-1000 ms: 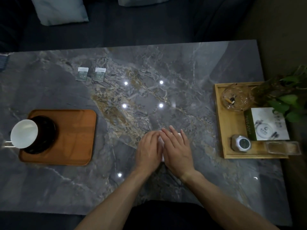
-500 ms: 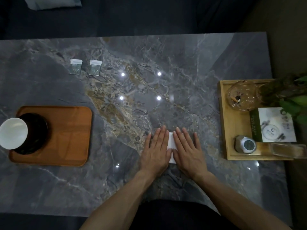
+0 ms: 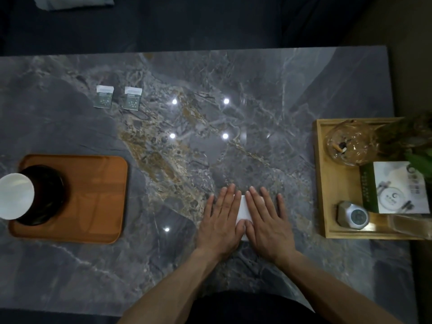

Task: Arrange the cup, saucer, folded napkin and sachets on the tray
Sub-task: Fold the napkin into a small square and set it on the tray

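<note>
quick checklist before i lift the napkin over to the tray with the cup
1. Napkin pressed flat under left hand and right hand: ok.
2. Fold finished and even: cannot tell, hands cover most of it.
3. Free space on the brown tray beside the saucer: ok.
4. Cup on the saucer: ok.
5. Two sachets on the tray: not ok, both lie on the table.

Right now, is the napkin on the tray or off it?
Off it. The napkin lies on the table under the flat left hand and right hand, well clear of the tray.
</note>
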`<state>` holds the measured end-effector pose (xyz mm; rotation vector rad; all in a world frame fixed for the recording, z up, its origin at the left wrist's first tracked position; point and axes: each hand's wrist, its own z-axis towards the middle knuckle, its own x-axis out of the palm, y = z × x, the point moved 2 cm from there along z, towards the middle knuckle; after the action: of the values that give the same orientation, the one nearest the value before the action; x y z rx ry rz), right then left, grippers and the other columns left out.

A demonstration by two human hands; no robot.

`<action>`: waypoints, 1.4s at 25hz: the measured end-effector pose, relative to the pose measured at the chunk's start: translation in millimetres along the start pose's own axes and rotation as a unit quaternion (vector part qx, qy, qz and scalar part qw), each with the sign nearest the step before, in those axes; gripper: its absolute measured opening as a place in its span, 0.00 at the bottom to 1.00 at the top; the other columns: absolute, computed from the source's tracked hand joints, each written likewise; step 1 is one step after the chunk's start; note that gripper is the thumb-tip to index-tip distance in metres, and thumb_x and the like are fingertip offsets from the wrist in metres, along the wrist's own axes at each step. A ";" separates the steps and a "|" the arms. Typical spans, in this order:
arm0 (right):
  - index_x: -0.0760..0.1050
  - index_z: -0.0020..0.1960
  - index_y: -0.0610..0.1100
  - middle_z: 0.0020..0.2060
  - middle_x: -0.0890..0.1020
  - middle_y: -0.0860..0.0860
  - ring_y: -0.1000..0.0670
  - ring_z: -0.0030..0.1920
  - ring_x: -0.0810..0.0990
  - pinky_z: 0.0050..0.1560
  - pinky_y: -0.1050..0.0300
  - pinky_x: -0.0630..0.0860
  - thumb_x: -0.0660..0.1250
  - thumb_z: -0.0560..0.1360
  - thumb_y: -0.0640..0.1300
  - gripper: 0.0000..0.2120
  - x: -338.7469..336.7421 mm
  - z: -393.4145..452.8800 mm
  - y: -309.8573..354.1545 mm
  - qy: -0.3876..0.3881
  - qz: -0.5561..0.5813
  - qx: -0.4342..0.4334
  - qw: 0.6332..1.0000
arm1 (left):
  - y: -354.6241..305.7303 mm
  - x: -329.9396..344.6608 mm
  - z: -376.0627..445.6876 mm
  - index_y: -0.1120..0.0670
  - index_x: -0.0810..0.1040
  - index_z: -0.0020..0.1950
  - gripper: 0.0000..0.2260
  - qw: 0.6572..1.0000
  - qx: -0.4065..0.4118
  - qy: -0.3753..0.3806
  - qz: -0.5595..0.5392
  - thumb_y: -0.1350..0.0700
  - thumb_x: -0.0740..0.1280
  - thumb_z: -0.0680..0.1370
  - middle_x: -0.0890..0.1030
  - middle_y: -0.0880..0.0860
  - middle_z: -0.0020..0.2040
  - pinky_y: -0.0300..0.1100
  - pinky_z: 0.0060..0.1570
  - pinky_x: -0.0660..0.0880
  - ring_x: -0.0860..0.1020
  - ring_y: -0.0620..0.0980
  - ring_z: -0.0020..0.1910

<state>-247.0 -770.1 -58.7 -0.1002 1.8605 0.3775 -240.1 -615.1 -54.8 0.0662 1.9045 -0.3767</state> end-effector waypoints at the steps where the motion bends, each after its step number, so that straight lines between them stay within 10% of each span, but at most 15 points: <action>1: 0.48 0.80 0.45 0.79 0.51 0.48 0.45 0.79 0.47 0.76 0.37 0.45 0.51 0.80 0.57 0.33 0.5 0.3 0.3 0.002 0.001 0.000 1.000 | 0.4 -0.6 0.6 0.55 0.48 0.79 0.33 1.000 0.004 0.002 0.001 0.43 0.54 0.79 0.50 0.55 0.80 0.56 0.74 0.49 0.48 0.55 0.79; 15: 0.34 0.79 0.47 0.79 0.37 0.51 0.45 0.78 0.33 0.75 0.39 0.35 0.39 0.81 0.58 0.31 -22.6 -0.8 1.5 0.079 -0.012 -0.005 0.997 | -0.4 -21.2 -11.5 0.56 0.32 0.76 0.32 0.996 -0.016 0.065 0.066 0.39 0.38 0.79 0.30 0.52 0.77 0.55 0.70 0.25 0.30 0.50 0.76; 35: 0.23 0.74 0.53 0.76 0.28 0.55 0.48 0.73 0.23 0.72 0.38 0.27 0.36 0.79 0.64 0.32 -19.0 -3.7 -0.8 0.138 0.021 -0.015 0.990 | 7.1 -9.6 -22.2 0.45 0.20 0.70 0.31 0.992 -0.020 0.125 -0.012 0.37 0.39 0.78 0.20 0.45 0.72 0.57 0.65 0.20 0.23 0.47 0.71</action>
<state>-244.1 -774.3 -40.0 -0.1408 2.1319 0.4383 -255.1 -600.7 -40.6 0.0661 2.1620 -0.3590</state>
